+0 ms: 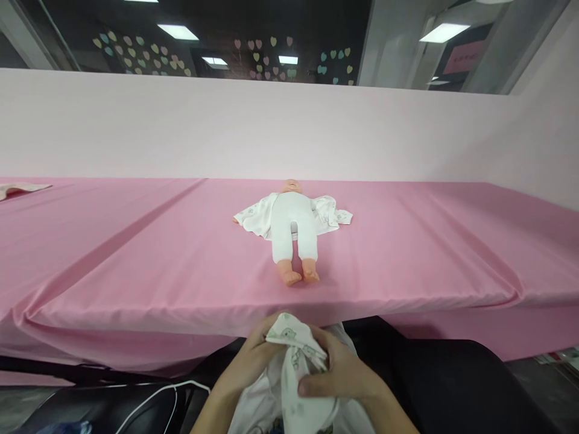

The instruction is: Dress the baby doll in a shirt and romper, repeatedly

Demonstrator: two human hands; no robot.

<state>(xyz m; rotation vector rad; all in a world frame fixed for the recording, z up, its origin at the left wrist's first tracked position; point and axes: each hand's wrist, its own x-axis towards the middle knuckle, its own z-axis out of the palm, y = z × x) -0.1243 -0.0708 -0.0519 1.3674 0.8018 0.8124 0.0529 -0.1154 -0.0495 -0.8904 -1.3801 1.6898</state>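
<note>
A white baby garment with a small green print point(296, 346) is bunched up in front of my lap, below the table's front edge. My left hand point(259, 355) grips its left side, with the fingers partly hidden by the cloth. On the other side my right hand point(332, 371) is closed round the cloth, its thumb pressed on top. Beyond them a baby doll point(294, 226) lies on its back, feet towards me, in a plain white suit. A white printed jacket point(257, 216) is spread open under the doll, one small hand showing at the left sleeve.
The doll lies on a table covered with a pink cloth point(158, 265), which hangs over the front edge in folds. A pale piece of cloth point(20, 189) lies at the far left. Black chairs point(452, 380) and a white cable point(158, 392) are below the table.
</note>
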